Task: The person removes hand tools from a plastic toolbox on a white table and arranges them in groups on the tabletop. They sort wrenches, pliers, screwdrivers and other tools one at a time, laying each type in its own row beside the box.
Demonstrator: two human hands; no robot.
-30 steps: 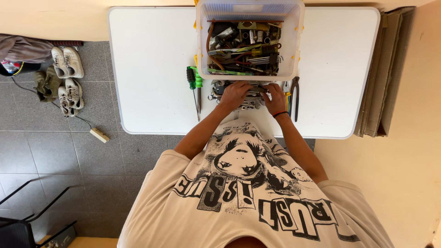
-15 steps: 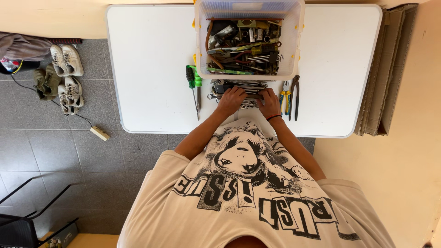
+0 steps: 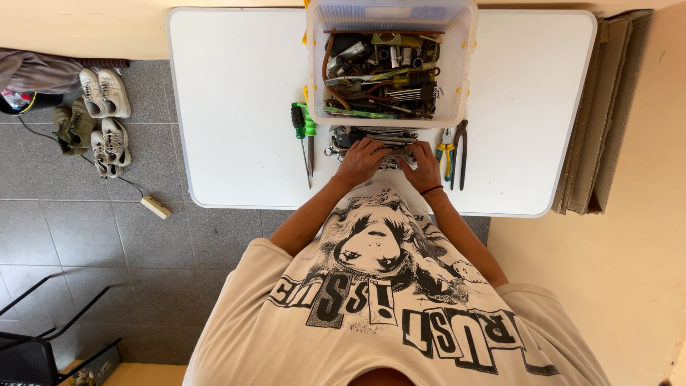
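Both hands, the left hand (image 3: 361, 159) and the right hand (image 3: 426, 161), press side by side on the pile of grey metal wrenches (image 3: 371, 137) on the white bench (image 3: 229, 107); sorting seems in hand, and the next move calls for gripping one wrench firmly.

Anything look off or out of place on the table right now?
Nothing spilled or broken. The tool bin is a crammed tangle, and the wrenches under both hands, left hand and right hand, lie in a loose heap. Screwdrivers and pliers lie neatly.
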